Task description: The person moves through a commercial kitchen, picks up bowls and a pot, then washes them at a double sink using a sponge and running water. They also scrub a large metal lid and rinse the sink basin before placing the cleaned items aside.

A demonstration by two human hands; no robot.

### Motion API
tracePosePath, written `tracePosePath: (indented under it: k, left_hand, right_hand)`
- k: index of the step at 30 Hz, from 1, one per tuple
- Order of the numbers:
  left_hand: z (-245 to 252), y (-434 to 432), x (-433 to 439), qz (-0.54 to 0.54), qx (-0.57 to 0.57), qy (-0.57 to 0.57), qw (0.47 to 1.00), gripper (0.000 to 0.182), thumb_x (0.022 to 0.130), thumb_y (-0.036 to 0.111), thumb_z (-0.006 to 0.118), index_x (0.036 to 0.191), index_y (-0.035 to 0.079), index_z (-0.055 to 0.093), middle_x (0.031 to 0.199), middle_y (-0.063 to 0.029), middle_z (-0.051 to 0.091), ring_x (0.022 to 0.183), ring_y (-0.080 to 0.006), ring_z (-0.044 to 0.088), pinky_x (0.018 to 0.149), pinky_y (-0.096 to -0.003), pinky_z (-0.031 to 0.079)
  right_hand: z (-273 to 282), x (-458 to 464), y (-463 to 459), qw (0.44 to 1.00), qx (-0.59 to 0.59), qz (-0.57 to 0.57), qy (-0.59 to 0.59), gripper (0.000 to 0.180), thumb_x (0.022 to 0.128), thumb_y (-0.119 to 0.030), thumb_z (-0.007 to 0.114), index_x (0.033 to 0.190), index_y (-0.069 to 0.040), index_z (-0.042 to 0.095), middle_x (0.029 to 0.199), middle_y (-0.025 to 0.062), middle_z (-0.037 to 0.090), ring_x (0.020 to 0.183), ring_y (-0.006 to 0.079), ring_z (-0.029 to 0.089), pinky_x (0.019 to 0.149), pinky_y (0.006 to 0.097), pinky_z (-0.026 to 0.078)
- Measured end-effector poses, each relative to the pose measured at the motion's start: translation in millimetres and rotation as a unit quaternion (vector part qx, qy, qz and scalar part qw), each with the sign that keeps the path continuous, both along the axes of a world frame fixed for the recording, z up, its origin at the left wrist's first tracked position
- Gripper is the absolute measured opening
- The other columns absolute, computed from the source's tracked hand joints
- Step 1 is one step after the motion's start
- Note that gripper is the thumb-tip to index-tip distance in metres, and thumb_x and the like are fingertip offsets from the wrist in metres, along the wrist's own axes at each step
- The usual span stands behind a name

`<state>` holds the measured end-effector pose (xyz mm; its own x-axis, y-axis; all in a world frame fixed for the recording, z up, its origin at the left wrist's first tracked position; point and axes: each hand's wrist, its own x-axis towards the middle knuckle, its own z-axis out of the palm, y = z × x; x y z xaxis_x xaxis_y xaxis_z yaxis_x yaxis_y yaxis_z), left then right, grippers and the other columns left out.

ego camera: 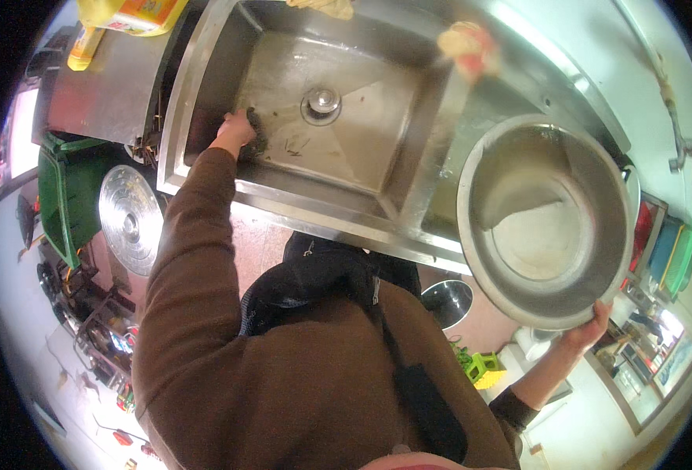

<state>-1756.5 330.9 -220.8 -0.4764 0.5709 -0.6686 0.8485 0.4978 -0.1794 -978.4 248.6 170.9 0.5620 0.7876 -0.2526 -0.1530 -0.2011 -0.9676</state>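
Down in the left part of a stainless steel sink [346, 153], my left hand [237, 130] is closed around a dark clump [254, 138], whose kind I cannot tell. Small dark scraps [293, 148] lie on the sink floor beside it, near the round drain strainer [324, 101]. On the right, my right hand [593, 326] grips the near rim of a large round metal basin [538, 226], which is tilted above the right side of the sink unit. The inside of the basin shows no objects.
A blurred red and yellowish cloth-like thing [469, 50] is at the sink's divider, and a yellowish cloth [325, 6] at its far rim. Yellow bottles [128, 14] stand on the metal counter at upper left. A green bin [67, 200] and a round metal lid [131, 220] are at left.
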Motion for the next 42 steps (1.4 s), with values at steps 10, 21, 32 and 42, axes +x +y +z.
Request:
tracePosePath:
  k: [10,21,32,42]
  left_hand:
    - [-39.0,14.1,35.0,-0.01,0.052,-0.166,0.985,0.071,0.079,0.028,0.078,0.139,0.005,0.049,0.136,-0.0208,0.061,0.128,-0.0369,0.057,0.107,-0.0429,0.047]
    - [-73.6,24.4,32.9,0.023,0.062,-0.202,0.977,0.07,0.082,0.035,0.074,0.141,0.006,0.047,0.124,-0.0186,0.067,0.112,-0.0339,0.068,0.082,-0.0482,0.059]
    - [80.8,34.3,14.6,0.046,0.248,-0.139,0.958,0.056,0.082,0.029,0.074,0.129,0.006,0.053,0.117,-0.02,0.069,0.112,-0.0384,0.066,0.094,-0.0458,0.053]
    - [71.4,31.6,36.6,0.08,0.267,-0.223,0.934,0.05,0.077,0.025,0.081,0.116,0.003,0.056,0.103,-0.0185,0.068,0.095,-0.0323,0.069,0.081,-0.0438,0.055]
  right_hand:
    - [4.4,-225.7,78.4,0.989,0.028,0.137,-0.043,0.053,0.073,0.002,0.06,0.126,-0.004,0.06,0.118,0.0135,0.065,0.108,0.027,0.062,0.098,0.0412,0.052]
    - [22.4,-337.9,101.8,0.618,0.26,0.458,-0.584,0.025,0.063,0.002,0.072,0.07,-0.008,0.051,0.065,0.0085,0.044,0.055,0.0276,0.048,0.047,0.039,0.036]
    - [79.9,-152.7,46.8,0.594,0.148,0.23,-0.757,0.021,0.075,0.004,0.071,0.078,-0.005,0.052,0.071,0.0115,0.049,0.065,0.0292,0.051,0.057,0.0375,0.043]
    - [-121.0,-23.0,74.1,0.739,-0.077,0.091,-0.663,0.016,0.077,-0.007,0.067,0.09,-0.003,0.059,0.085,0.0169,0.061,0.079,0.0367,0.061,0.073,0.0447,0.048]
